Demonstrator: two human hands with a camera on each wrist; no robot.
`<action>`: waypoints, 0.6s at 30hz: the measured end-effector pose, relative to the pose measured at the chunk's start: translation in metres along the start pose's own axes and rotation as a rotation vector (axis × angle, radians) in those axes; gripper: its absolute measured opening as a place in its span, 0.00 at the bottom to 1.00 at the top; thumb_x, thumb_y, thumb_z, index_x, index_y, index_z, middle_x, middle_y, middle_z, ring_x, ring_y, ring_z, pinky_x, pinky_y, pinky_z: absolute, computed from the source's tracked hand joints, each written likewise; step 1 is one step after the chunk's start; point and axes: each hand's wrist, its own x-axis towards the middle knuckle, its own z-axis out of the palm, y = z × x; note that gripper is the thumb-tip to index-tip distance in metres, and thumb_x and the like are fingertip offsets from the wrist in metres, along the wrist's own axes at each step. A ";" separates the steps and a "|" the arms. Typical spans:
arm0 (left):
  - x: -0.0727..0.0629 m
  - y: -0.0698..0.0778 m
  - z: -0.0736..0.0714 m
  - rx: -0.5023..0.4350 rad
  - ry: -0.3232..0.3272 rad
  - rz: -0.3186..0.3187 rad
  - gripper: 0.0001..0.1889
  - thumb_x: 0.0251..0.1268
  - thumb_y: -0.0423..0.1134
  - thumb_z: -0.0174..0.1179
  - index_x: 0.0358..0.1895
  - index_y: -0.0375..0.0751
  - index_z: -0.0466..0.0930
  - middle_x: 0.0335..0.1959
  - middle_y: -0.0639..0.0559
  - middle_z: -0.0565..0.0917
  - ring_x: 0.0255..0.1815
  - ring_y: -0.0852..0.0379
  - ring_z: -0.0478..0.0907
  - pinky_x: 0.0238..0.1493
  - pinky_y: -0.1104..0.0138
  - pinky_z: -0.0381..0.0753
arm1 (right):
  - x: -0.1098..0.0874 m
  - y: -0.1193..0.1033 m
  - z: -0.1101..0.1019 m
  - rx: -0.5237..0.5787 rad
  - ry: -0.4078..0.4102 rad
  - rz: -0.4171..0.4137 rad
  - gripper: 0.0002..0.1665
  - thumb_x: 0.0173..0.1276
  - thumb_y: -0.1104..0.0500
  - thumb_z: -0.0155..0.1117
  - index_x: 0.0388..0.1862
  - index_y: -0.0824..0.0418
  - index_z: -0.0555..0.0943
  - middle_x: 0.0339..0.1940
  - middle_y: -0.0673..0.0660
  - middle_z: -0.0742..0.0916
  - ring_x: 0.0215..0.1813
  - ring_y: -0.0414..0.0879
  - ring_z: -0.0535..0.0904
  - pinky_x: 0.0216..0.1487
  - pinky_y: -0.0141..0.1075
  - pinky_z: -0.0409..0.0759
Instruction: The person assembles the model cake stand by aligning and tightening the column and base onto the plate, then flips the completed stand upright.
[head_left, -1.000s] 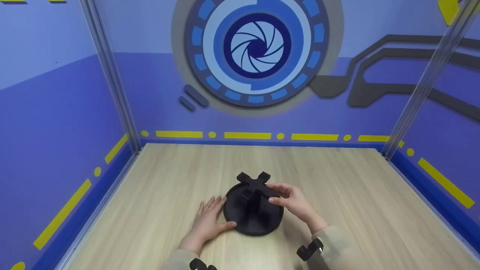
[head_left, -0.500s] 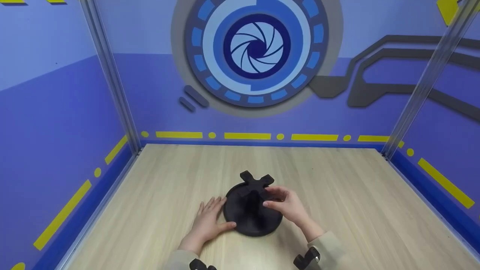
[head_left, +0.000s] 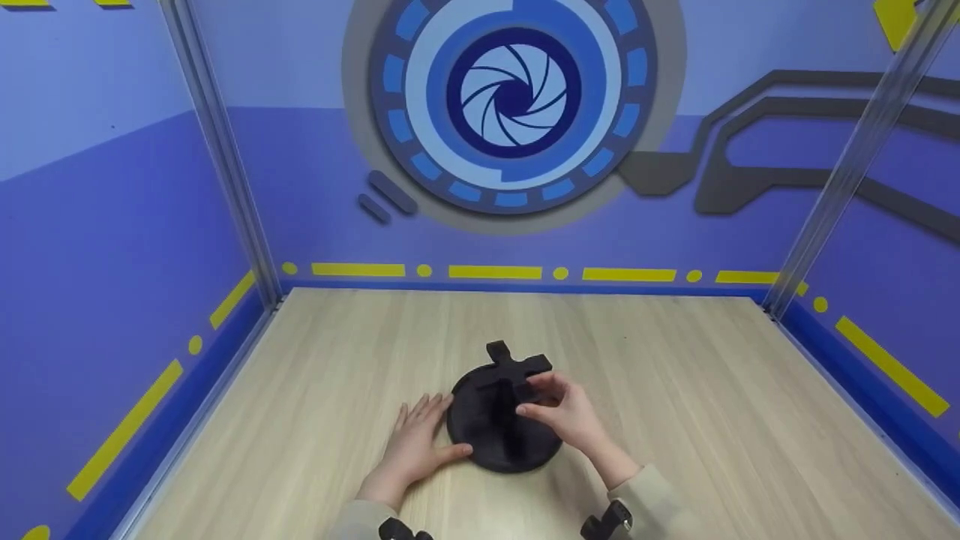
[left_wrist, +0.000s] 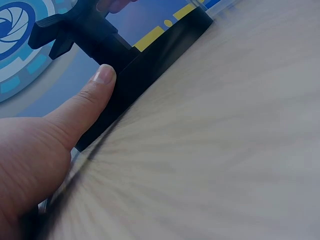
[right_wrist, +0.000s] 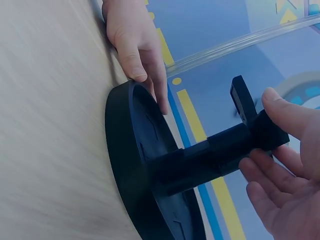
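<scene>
The black, round-based stand [head_left: 504,431], apparently plastic, rests upright on a pale wood-grain table [head_left: 360,337], its shallow rimmed disc lying between the person's two hands. Nearest the viewer are beige cuffs [head_left: 646,496] with small black wrist-worn devices [head_left: 607,520] beside the hands.

The left hand [head_left: 416,448] lies just beyond its cuff with fingers extended rather than curled. Its thumb touches the near-left rim of the disc and the fingers spread along the disc's left edge, so the stand sits directly to this hand's right. That spread presumably braces the base against sliding or turning, without any need to lift it.

The right hand [head_left: 571,416] is at the stand's right side, raised above the disc. Its thumb and fingers are curled about the black, flat-armed cross-shaped top [head_left: 513,367], which crowns a thick black column [right_wrist: 215,157] rising from the disc. Gripping there likely gives leverage on the column; how firm the contact is cannot be told.

Farther back, past the table edge, stands a blue-purple printed wall [head_left: 315,187] with yellow dashes, flanked by grey metallic-looking corner posts [head_left: 225,150].
</scene>
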 end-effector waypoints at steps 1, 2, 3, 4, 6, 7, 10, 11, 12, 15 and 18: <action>0.000 0.000 0.000 -0.001 0.000 0.000 0.53 0.55 0.66 0.70 0.78 0.37 0.63 0.79 0.32 0.65 0.82 0.31 0.56 0.84 0.33 0.43 | 0.000 -0.001 -0.001 -0.007 -0.006 0.000 0.26 0.57 0.66 0.81 0.52 0.73 0.81 0.52 0.68 0.88 0.51 0.46 0.86 0.53 0.30 0.86; 0.000 0.000 0.000 -0.001 0.000 0.002 0.53 0.55 0.66 0.70 0.78 0.37 0.63 0.79 0.32 0.65 0.82 0.31 0.56 0.84 0.33 0.43 | 0.000 -0.001 -0.002 -0.012 -0.008 -0.003 0.26 0.57 0.65 0.80 0.53 0.73 0.81 0.52 0.68 0.88 0.51 0.48 0.86 0.53 0.31 0.87; 0.000 0.000 0.000 -0.001 0.001 0.003 0.53 0.55 0.66 0.70 0.78 0.37 0.63 0.79 0.32 0.65 0.82 0.31 0.56 0.84 0.33 0.43 | 0.000 -0.002 -0.004 -0.014 -0.007 -0.003 0.26 0.58 0.66 0.80 0.53 0.73 0.81 0.52 0.69 0.88 0.51 0.50 0.87 0.54 0.32 0.87; 0.000 0.000 0.000 -0.004 -0.001 0.002 0.53 0.55 0.66 0.70 0.78 0.37 0.63 0.79 0.32 0.65 0.82 0.31 0.56 0.84 0.34 0.43 | 0.000 -0.003 -0.006 -0.016 -0.001 -0.005 0.26 0.58 0.65 0.80 0.53 0.73 0.81 0.51 0.69 0.88 0.51 0.52 0.87 0.53 0.33 0.87; 0.000 0.000 -0.001 -0.009 -0.007 0.000 0.53 0.55 0.66 0.70 0.78 0.37 0.63 0.79 0.32 0.65 0.82 0.31 0.56 0.84 0.34 0.43 | 0.001 -0.006 -0.010 -0.021 0.028 -0.004 0.25 0.59 0.65 0.79 0.53 0.72 0.81 0.50 0.68 0.88 0.51 0.52 0.87 0.54 0.33 0.88; 0.000 0.000 -0.001 -0.012 -0.011 -0.003 0.53 0.56 0.67 0.70 0.78 0.37 0.63 0.79 0.33 0.65 0.82 0.31 0.56 0.84 0.34 0.42 | 0.002 -0.007 -0.012 -0.019 0.049 -0.001 0.24 0.59 0.66 0.79 0.52 0.72 0.82 0.48 0.68 0.89 0.50 0.52 0.87 0.53 0.33 0.88; 0.000 -0.001 -0.001 -0.019 -0.021 -0.009 0.53 0.56 0.67 0.69 0.79 0.37 0.62 0.80 0.33 0.64 0.83 0.32 0.55 0.84 0.35 0.41 | 0.006 -0.011 -0.018 -0.013 0.120 0.001 0.22 0.59 0.66 0.79 0.51 0.71 0.83 0.47 0.67 0.89 0.50 0.51 0.87 0.53 0.33 0.88; 0.000 -0.001 -0.001 -0.019 -0.022 -0.010 0.53 0.56 0.67 0.69 0.79 0.37 0.62 0.80 0.33 0.64 0.83 0.32 0.55 0.84 0.35 0.41 | 0.009 -0.011 -0.020 -0.015 0.141 0.004 0.21 0.59 0.67 0.79 0.50 0.70 0.83 0.46 0.66 0.89 0.50 0.51 0.86 0.54 0.34 0.88; 0.000 -0.001 -0.001 -0.018 -0.022 -0.010 0.53 0.56 0.67 0.69 0.79 0.37 0.62 0.80 0.33 0.64 0.83 0.32 0.55 0.84 0.35 0.41 | 0.011 -0.012 -0.022 -0.016 0.159 0.006 0.20 0.59 0.67 0.78 0.50 0.70 0.84 0.47 0.66 0.89 0.51 0.51 0.86 0.55 0.36 0.88; 0.000 -0.001 -0.001 -0.017 -0.019 -0.010 0.53 0.56 0.67 0.69 0.78 0.37 0.63 0.79 0.33 0.64 0.83 0.32 0.55 0.84 0.35 0.41 | 0.017 -0.013 -0.027 -0.040 0.193 0.015 0.20 0.61 0.66 0.78 0.51 0.69 0.83 0.49 0.66 0.89 0.53 0.55 0.86 0.59 0.44 0.87; 0.000 -0.001 -0.001 -0.021 -0.016 -0.008 0.53 0.56 0.67 0.69 0.78 0.37 0.63 0.79 0.33 0.64 0.83 0.31 0.56 0.84 0.35 0.41 | 0.024 -0.010 -0.032 -0.064 0.191 0.019 0.22 0.62 0.66 0.77 0.54 0.70 0.82 0.53 0.67 0.88 0.57 0.59 0.85 0.64 0.54 0.84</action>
